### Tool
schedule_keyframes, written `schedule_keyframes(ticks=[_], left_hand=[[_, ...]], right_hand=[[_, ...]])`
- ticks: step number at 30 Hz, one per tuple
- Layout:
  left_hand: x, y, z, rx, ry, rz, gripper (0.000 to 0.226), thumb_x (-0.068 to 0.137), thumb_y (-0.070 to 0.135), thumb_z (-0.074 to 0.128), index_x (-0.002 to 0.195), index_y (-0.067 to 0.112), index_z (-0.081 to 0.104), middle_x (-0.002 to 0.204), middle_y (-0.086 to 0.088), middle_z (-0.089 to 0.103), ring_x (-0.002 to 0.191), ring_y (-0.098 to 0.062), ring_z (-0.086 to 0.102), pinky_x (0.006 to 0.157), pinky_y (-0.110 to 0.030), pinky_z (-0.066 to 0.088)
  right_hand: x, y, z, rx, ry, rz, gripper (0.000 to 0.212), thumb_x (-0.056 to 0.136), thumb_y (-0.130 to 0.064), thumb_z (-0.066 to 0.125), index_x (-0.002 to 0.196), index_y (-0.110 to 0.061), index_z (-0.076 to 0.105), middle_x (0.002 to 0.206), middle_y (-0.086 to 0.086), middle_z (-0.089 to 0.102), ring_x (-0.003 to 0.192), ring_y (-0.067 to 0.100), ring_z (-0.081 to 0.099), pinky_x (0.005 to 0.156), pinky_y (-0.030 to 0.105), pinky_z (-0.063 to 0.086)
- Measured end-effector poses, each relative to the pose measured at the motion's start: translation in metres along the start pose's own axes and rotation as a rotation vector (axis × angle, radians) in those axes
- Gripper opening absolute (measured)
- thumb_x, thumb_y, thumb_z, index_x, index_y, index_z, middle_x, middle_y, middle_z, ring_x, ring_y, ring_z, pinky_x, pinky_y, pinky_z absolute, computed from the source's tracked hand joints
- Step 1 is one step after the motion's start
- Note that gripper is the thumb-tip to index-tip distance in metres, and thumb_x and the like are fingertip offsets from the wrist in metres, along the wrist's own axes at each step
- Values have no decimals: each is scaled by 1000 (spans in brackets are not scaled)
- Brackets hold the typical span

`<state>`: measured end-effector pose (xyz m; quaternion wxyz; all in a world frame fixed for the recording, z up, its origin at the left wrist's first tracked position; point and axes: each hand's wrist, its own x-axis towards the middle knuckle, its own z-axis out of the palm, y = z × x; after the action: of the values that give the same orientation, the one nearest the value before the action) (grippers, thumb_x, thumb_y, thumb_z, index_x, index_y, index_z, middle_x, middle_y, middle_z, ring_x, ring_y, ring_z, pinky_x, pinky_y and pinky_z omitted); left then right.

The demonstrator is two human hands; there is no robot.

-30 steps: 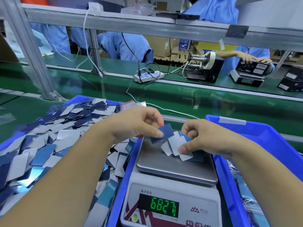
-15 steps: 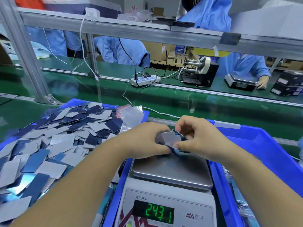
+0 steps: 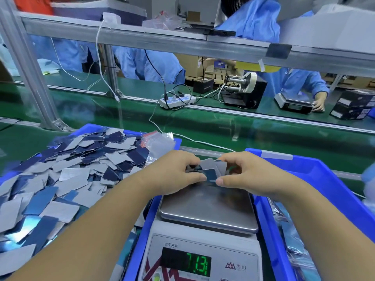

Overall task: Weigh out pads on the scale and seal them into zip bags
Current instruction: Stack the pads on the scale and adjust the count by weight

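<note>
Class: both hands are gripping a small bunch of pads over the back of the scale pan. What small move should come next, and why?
Probably square the pads into a neat stack. The left hand and right hand pinch them from each side, yet they sit fanned and uneven. The zip bags lie untouched on the left bin, so tidying likely comes before bagging.

Assembly-line workstation, background fittings.
Green conveyor belt (image 3: 233,126) running crosswise; aluminium frame post (image 3: 28,74) at left carrying an overhead shelf rail (image 3: 142,37); white power strip (image 3: 177,100) with black and white cables; tape dispenser (image 3: 246,89); workers in blue coats (image 3: 146,63) seated beyond; cardboard boxes behind.
</note>
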<state>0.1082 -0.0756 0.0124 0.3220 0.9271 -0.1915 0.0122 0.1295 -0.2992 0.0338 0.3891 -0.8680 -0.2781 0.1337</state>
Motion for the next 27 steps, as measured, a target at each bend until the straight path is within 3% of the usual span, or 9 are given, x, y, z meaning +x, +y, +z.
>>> schedule_keyframes(ticks=[3, 6, 9, 12, 15, 18, 23, 27], left_hand=[[1, -2, 1, 29, -8, -16, 21, 92, 38, 69, 77, 23, 63, 69, 7, 54, 64, -1, 46, 56, -18, 36], [2, -2, 3, 60, -14, -16, 26, 88, 47, 69, 76, 25, 61, 75, 6, 56, 74, -4, 50, 61, -22, 40], [2, 1, 6, 64, 5, 14, 17, 89, 48, 67, 87, 31, 67, 82, 13, 61, 86, 0, 53, 69, -22, 45], [2, 1, 6, 48, 30, 55, 14, 92, 40, 66, 78, 38, 61, 77, 15, 60, 79, 2, 53, 62, -18, 41], [3, -2, 5, 60, 28, 61, 8, 89, 40, 68, 91, 32, 65, 75, 14, 57, 75, 4, 51, 59, -17, 39], [4, -5, 8, 79, 1, 51, 22, 87, 44, 68, 100, 27, 67, 83, 11, 61, 83, 2, 53, 65, -19, 43], [3, -1, 10, 26, 60, 76, 9, 90, 39, 69, 93, 30, 68, 70, 16, 58, 71, 9, 52, 57, -13, 37], [3, 0, 9, 34, 58, 74, 9, 89, 37, 70, 89, 30, 64, 69, 16, 57, 69, 8, 51, 56, -15, 35]], right_hand=[[2, 3, 4, -67, -3, -4, 23, 81, -30, 77, 102, -34, 69, 93, -10, 69, 81, 11, 65, 77, 28, 54], [7, 6, 14, -120, 96, -22, 17, 82, -33, 78, 96, -32, 68, 90, -13, 67, 80, 10, 64, 78, 34, 55], [10, 6, 20, -182, 153, -120, 11, 85, -34, 76, 93, -35, 68, 85, -20, 66, 78, 4, 59, 70, 22, 49], [9, 3, 21, -182, 194, -184, 14, 86, -25, 77, 93, -34, 68, 79, -27, 64, 71, -2, 57, 62, 10, 40], [10, 2, 20, -57, 188, -167, 28, 80, -20, 82, 94, -36, 64, 90, -24, 68, 50, 1, 47, 53, 9, 37], [10, 5, 20, -68, 164, -117, 31, 79, -24, 82, 99, -37, 63, 105, -13, 69, 49, 2, 46, 56, 14, 42], [10, 5, 19, -131, 193, -134, 20, 85, -23, 78, 90, -35, 63, 75, -26, 63, 55, 1, 51, 55, 11, 40], [8, 3, 18, -128, 228, -154, 23, 87, -17, 73, 88, -37, 63, 71, -24, 63, 52, 2, 56, 53, 13, 43]])
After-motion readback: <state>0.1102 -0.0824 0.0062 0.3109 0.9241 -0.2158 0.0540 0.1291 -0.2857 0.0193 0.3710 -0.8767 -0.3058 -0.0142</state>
